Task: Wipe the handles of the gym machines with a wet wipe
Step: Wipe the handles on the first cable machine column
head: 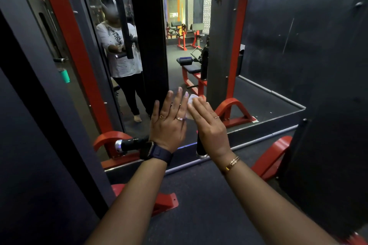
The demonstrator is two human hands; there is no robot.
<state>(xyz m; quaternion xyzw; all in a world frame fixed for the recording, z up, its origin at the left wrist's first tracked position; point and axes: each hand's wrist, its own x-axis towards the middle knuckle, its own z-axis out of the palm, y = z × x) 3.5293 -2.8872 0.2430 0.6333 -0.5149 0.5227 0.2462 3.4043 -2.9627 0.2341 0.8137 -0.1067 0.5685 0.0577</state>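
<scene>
The left hand [168, 123] is extending straight, spread fingers against the edge of the white wet wipe [191, 102]. The right hand [209, 125] is lying flat over the wipe with its thumb hidden, so a pinch cannot be confirmed. The wipe is probably being refolded between the hands, above the two black handles [131, 145], before wiping. No brand or label is showing legibly, and the sign [173, 15] reflected in the mirror [175, 77] is appearing too small to read.
</scene>
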